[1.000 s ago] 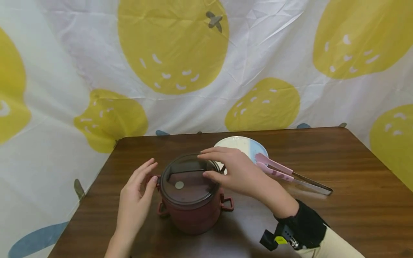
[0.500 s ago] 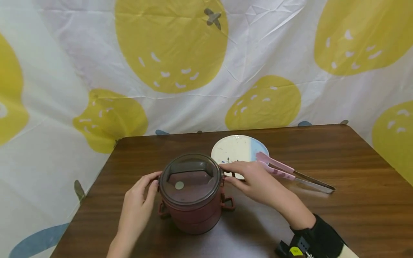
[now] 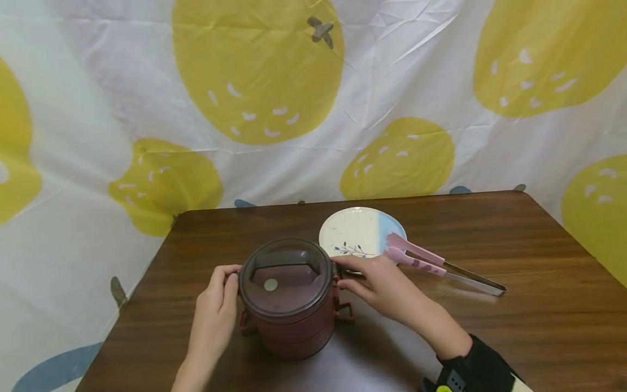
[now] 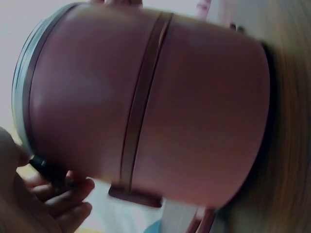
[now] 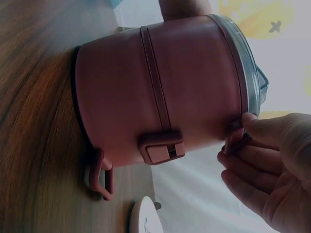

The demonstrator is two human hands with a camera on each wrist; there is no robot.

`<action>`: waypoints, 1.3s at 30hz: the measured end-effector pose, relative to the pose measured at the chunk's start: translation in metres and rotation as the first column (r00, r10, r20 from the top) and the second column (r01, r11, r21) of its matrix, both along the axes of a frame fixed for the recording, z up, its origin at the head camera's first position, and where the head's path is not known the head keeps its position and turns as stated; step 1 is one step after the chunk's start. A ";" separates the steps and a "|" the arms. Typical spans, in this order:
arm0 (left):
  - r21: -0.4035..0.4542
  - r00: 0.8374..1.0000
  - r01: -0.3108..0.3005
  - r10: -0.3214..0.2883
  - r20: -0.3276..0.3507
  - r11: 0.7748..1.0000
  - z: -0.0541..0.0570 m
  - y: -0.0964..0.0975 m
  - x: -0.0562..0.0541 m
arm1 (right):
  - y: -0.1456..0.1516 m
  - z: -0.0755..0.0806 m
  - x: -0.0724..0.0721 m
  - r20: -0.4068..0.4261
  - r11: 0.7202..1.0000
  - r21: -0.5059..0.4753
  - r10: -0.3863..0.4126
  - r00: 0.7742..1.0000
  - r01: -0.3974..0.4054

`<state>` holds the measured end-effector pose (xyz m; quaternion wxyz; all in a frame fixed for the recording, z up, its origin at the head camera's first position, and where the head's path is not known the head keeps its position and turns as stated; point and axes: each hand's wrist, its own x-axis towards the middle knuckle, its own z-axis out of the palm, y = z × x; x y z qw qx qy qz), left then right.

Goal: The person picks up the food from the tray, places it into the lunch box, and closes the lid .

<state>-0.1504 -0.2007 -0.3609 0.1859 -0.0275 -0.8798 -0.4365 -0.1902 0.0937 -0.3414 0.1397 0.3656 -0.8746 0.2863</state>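
A dark red two-tier lunch box point(image 3: 294, 335) stands upright on the table, covered by a see-through grey lid point(image 3: 289, 302) with a bar handle and a pale round button. At its left rim my left hand point(image 3: 215, 310) pinches a side latch; the left wrist view shows this dark latch point(image 4: 46, 167) between thumb and fingers. My right hand point(image 3: 387, 283) grips the opposite side, with its thumb at the lid's edge and its fingers curled under a red loop-shaped latch point(image 5: 234, 137). Lower down, a loop handle point(image 3: 346, 313) juts out from the right side.
Behind the box on the right lies a white and blue plate point(image 3: 352, 231) with a leaf print. Pink-ended metal tongs point(image 3: 423, 265) lean on its rim, their metal end on the wooden table point(image 3: 553, 261). A lemon-print cloth point(image 3: 274, 179) hangs along the back.
My right hand has come from over the lid to the right side latch. The left fingers, raised at first, have closed in at the left latch. Box, plate and tongs stay put.
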 end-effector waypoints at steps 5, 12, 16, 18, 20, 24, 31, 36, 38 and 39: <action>0.144 0.997 -0.006 -0.005 0.075 0.990 -0.001 0.009 -0.002 | -0.002 -0.002 0.000 -0.006 1.000 -0.013 -0.023 1.000 0.023; 0.255 0.998 -0.024 0.007 0.069 0.967 -0.004 0.015 -0.004 | -0.005 -0.004 0.001 -0.052 0.999 -0.015 -0.040 0.998 0.039; 0.346 0.995 -0.016 -0.021 0.101 0.938 -0.003 0.019 -0.008 | -0.005 -0.005 0.001 -0.081 0.998 -0.028 -0.058 0.995 0.056; 0.393 0.993 -0.005 -0.041 0.109 0.920 -0.003 0.021 -0.010 | -0.005 -0.007 0.001 -0.088 0.997 -0.047 -0.059 0.994 0.055; 0.448 0.992 0.001 -0.059 0.115 0.894 -0.004 0.023 -0.012 | -0.005 -0.009 0.000 -0.081 0.997 -0.074 -0.043 0.996 0.037; 0.525 0.989 -0.001 -0.077 0.127 0.851 -0.005 0.027 -0.013 | -0.006 -0.014 0.002 -0.063 0.993 -0.119 -0.025 0.998 0.018; 0.557 0.991 0.017 -0.087 0.100 0.831 -0.007 0.031 -0.010 | -0.006 -0.015 0.007 -0.062 0.989 -0.143 -0.036 0.997 0.026; 0.561 0.993 0.068 -0.112 0.043 0.825 -0.007 0.029 -0.009 | -0.006 -0.013 0.008 -0.046 0.989 -0.146 -0.018 0.999 0.011; 0.562 0.991 0.085 -0.126 0.036 0.823 -0.007 0.027 -0.008 | -0.006 -0.013 0.008 -0.037 0.988 -0.152 -0.010 0.999 0.004; 0.563 0.991 0.089 -0.132 0.036 0.822 -0.007 0.027 -0.008 | -0.007 -0.012 0.009 -0.034 0.988 -0.154 -0.007 0.999 0.001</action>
